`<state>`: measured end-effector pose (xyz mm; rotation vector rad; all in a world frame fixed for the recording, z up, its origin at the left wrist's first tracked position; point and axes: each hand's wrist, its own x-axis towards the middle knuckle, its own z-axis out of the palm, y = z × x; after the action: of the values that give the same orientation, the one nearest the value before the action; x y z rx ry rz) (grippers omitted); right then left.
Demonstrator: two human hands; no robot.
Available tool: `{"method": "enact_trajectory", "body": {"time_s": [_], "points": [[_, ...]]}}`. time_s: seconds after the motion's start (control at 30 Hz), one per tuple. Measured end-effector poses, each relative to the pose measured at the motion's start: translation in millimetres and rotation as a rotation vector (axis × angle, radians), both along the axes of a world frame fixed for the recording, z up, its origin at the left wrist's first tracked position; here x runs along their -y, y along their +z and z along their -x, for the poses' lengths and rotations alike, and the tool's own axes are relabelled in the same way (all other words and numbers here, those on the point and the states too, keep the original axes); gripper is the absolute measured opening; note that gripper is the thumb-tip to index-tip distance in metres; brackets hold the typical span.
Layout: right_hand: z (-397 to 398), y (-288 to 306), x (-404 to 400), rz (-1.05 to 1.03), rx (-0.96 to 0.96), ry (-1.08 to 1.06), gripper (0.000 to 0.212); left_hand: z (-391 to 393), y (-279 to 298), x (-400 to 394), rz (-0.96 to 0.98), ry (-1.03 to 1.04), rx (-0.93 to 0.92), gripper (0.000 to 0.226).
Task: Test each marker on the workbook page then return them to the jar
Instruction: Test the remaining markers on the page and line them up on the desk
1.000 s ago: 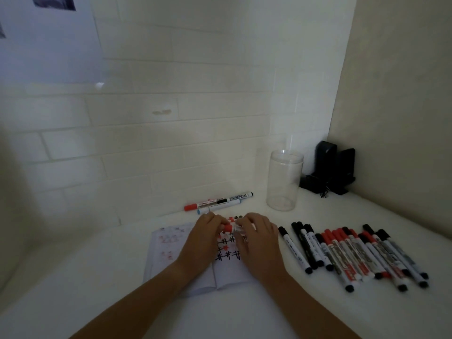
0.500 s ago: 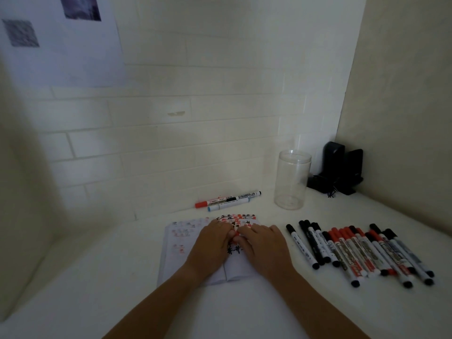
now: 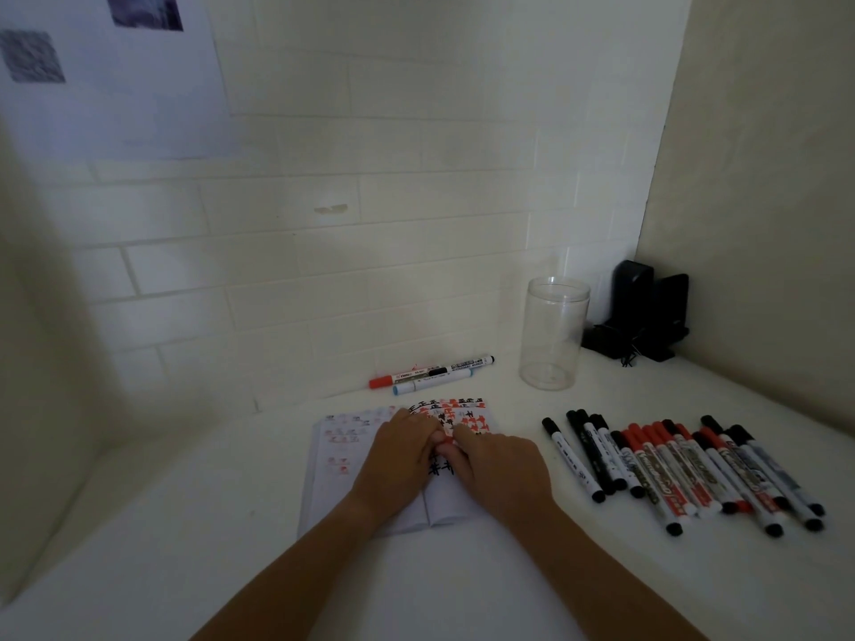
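An open workbook [image 3: 337, 460] lies on the white table, its right page covered in red and black marks. My left hand [image 3: 398, 464] and my right hand [image 3: 502, 469] meet over that page, fingertips together around a red marker [image 3: 448, 440] of which only a small red bit shows. A clear jar [image 3: 553, 335] stands upright and empty behind the page to the right. A row of several black and red markers [image 3: 680, 474] lies right of the workbook.
Three markers [image 3: 430, 374] lie against the tiled back wall behind the workbook. A black device [image 3: 643, 312] sits in the right corner beside the jar. Walls close the table at the back and the right.
The camera has tilted up and shifted, so everything sits lower right in view. Both hands stay together over the right page, drawn slightly closer around the red marker.
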<state>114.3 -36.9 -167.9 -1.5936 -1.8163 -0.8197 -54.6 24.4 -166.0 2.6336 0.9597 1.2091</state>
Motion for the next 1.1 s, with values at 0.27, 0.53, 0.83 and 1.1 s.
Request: {"method": "enact_trajectory", "body": {"time_s": [0.27, 0.53, 0.83, 1.1], "points": [[3, -1, 2, -0.003, 0.002, -0.052, 0.053, 2, -3, -3, -0.012, -0.02, -0.033, 0.025], [1, 8, 10, 0.014, -0.096, -0.065, 0.059, 2, 5, 9, 0.036, 0.062, 0.026, 0.028], [-3, 11, 8, 0.14, -0.344, 0.146, 0.05, 1, 10, 7, 0.269, 0.201, 0.038, 0.013], [-3, 19, 15, 0.001, -0.398, 0.281, 0.042, 4, 13, 4, 0.303, 0.164, -0.068, 0.031]]}}
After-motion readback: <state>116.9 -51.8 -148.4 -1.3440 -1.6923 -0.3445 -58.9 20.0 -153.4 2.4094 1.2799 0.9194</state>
